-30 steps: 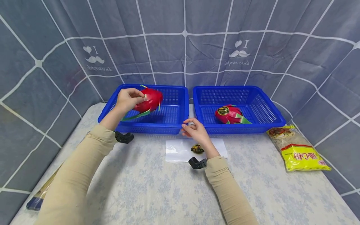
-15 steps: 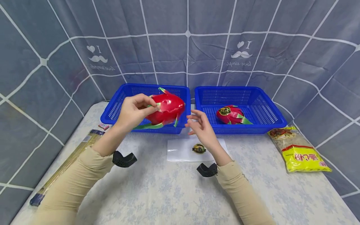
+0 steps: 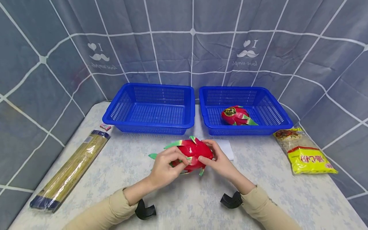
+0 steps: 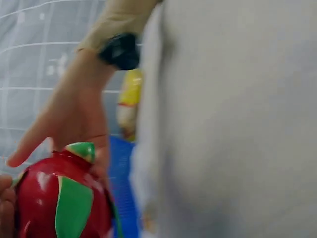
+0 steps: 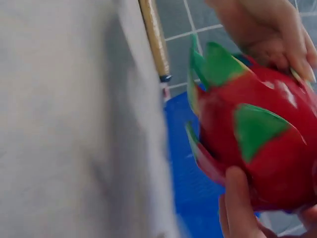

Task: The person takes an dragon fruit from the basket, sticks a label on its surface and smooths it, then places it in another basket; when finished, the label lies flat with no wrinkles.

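Note:
A red dragon fruit [image 3: 193,150] with green-tipped scales is held above the table, before the two baskets. My left hand [image 3: 166,165] pinches one of its scales between thumb and fingertips. At the fruit's right end, my right hand [image 3: 222,162] grips with the thumb in front and fingers behind. In the right wrist view, the right fingers [image 5: 237,203] lie against the fruit's side. White paper [image 3: 226,149] shows partly behind the fruit and right hand; its dark gold-lettered sticker is hidden. Another dragon fruit [image 3: 237,115], bearing a similar round sticker, lies in the right-hand basket.
Two blue plastic baskets, the left one [image 3: 148,127] and the right one [image 3: 247,130], stand side by side at the back. A bundle of dry noodles [image 3: 73,169] lies on the left, near a small pink packet [image 3: 105,126]. A yellow-labelled bag [image 3: 307,156] lies right.
My left hand has brought the dragon fruit out of the left basket, toward me and right. My right hand has come to the fruit and taken hold of its right end.

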Available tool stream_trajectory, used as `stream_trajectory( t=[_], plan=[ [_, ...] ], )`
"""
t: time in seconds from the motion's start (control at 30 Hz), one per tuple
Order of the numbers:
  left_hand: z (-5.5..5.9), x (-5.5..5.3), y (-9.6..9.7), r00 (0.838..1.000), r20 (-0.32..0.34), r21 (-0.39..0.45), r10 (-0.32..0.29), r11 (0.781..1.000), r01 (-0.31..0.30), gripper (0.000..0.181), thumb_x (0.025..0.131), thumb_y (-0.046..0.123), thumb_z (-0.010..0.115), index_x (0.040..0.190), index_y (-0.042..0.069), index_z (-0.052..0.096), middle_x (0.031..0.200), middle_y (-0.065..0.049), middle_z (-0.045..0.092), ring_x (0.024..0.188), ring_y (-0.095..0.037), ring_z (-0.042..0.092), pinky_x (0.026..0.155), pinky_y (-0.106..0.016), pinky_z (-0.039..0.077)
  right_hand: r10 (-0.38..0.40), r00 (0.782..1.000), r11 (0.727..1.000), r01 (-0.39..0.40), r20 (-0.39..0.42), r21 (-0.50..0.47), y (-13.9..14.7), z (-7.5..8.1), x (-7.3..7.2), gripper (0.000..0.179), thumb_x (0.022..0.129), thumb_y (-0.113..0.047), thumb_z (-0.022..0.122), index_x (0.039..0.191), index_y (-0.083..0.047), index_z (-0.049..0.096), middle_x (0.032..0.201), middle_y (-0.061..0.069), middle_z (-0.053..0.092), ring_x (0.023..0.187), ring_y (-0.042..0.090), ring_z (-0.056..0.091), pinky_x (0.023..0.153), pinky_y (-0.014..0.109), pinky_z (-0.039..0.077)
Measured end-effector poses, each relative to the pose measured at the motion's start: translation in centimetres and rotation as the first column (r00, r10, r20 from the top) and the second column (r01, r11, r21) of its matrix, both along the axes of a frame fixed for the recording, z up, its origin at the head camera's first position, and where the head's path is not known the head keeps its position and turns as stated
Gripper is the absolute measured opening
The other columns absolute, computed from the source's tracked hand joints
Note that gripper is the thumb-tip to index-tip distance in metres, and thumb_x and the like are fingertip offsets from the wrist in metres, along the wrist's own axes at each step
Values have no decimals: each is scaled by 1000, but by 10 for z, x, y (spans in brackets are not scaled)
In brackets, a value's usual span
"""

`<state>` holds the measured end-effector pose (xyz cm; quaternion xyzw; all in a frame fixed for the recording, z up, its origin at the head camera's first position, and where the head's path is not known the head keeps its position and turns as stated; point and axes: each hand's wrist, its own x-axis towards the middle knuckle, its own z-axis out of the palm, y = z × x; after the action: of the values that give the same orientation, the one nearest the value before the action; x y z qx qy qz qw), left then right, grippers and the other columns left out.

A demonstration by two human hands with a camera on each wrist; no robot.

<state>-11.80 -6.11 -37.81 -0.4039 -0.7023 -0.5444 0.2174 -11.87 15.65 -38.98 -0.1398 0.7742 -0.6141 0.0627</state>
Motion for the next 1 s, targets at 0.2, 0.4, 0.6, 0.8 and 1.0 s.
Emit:
stream_trajectory(
  t=[0.2, 0.4, 0.6, 0.8, 1.0],
  plan=[
    [-25, 14, 5, 999, -34, -37, -30, 999, 28, 20, 70, -11, 70, 72, 8, 66, 72, -2, 60, 59, -10, 53, 49, -16, 45, 47, 998, 997, -49, 41, 57, 10, -22, 4, 56, 84, -18, 71, 130, -11, 39, 132, 14, 45, 111, 30, 50, 88, 35, 47],
    [-10, 20, 1, 993, 57, -116, -104, 987, 110, 19, 69, -11, 74, 77, 2, 63, 68, -5, 59, 56, -12, 55, 51, -15, 47, 95, 991, 990, -104, 89, 95, 17, -25, 3, 62, 82, -20, 73, 131, -13, 36, 137, 9, 39, 113, 29, 49, 87, 34, 48],
    [-22, 0, -11, 988, 110, -136, -105, 983, 119, 14, 75, -3, 74, 84, 7, 68, 70, 1, 63, 56, -4, 52, 49, -15, 44, 153, 980, 979, -167, 125, 116, 21, -22, 0, 74, 79, -24, 76, 139, -13, 34, 139, 13, 39, 121, 31, 44, 91, 39, 47],
    [-16, -11, -25, 990, 92, -156, 103, 984, -87, 16, 80, 17, 75, 94, 13, 69, 84, 5, 66, 71, -8, 56, 61, -24, 47, 160, 985, 979, -167, 66, 116, 21, -25, 3, 75, 72, -18, 82, 136, -15, 43, 135, 9, 45, 119, 31, 45, 86, 35, 50],
    [-14, -12, -31, 905, 395, -494, 158, 867, 64, 73, 76, 50, 72, 137, 20, 46, 133, 2, 50, 121, -20, 47, 92, -47, 44, 201, 958, 959, -150, -206, 239, 19, -26, 9, 80, 64, -10, 87, 131, -12, 45, 144, 10, 35, 126, 30, 39, 84, 37, 51]
  ],
)
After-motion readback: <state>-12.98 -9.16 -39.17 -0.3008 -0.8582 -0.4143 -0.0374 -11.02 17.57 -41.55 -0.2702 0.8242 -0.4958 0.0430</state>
